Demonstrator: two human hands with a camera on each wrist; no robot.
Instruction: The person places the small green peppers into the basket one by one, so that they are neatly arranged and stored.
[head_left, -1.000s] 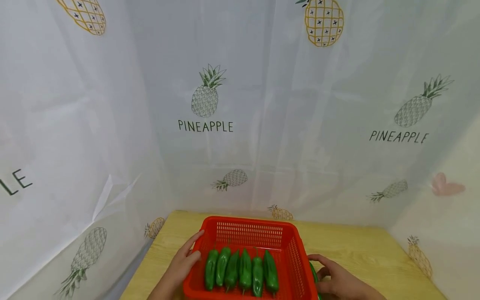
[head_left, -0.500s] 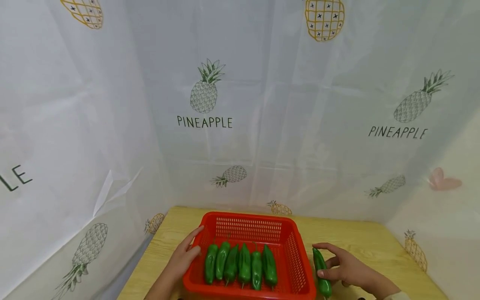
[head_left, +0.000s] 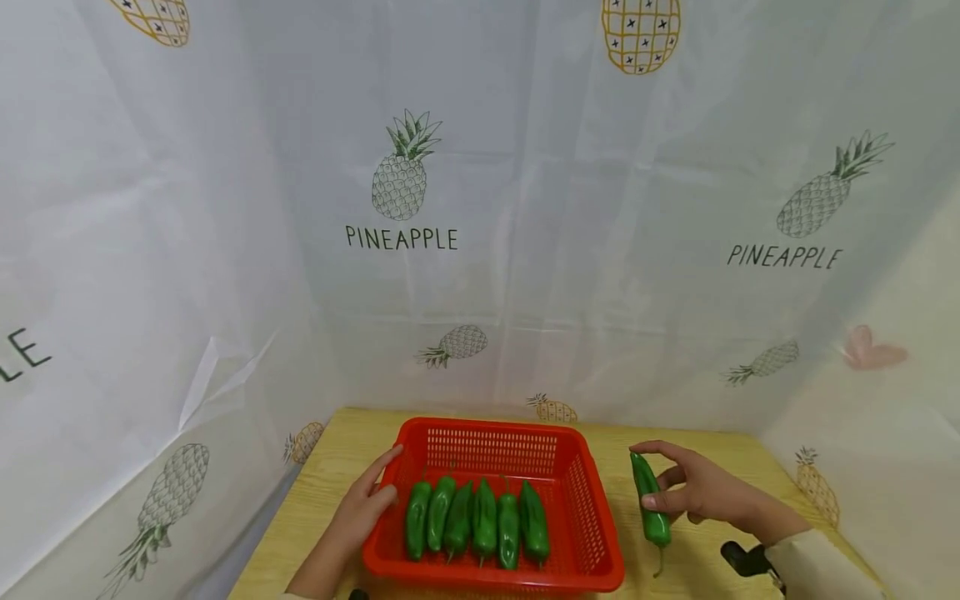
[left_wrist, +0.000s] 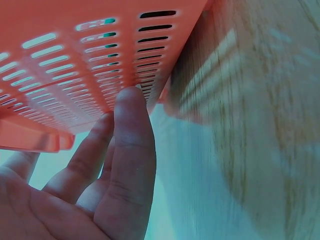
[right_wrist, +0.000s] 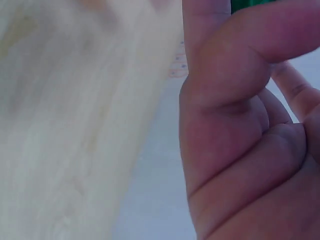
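A red plastic basket (head_left: 592, 575) with slotted walls stands on the table, several green peppers (head_left: 483, 521) lying side by side in it, mostly toward its left. At its left side my left hand (head_left: 360, 512) grips the rim, thumb over the edge. In the left wrist view, that hand's fingers (left_wrist: 132, 135) touch the slotted outer wall. To the right of the basket, my right hand (head_left: 697, 487) pinches one more green pepper (head_left: 657, 530) between thumb and fingers, its stem pointing down toward me. Only a green sliver (right_wrist: 248, 3) shows past the hand in the right wrist view.
The light wood table (head_left: 720, 450) reaches back to white curtains (head_left: 562, 250) printed with pineapples, which enclose the left, back and right. A black strap piece (head_left: 744, 558) sits at my right wrist, beside a pale sleeve (head_left: 817, 567).
From beside the basket's right wall, my right hand has lifted the pepper and moved it slightly right and farther back. The left hand stays at the rim; the view has tilted slightly down.
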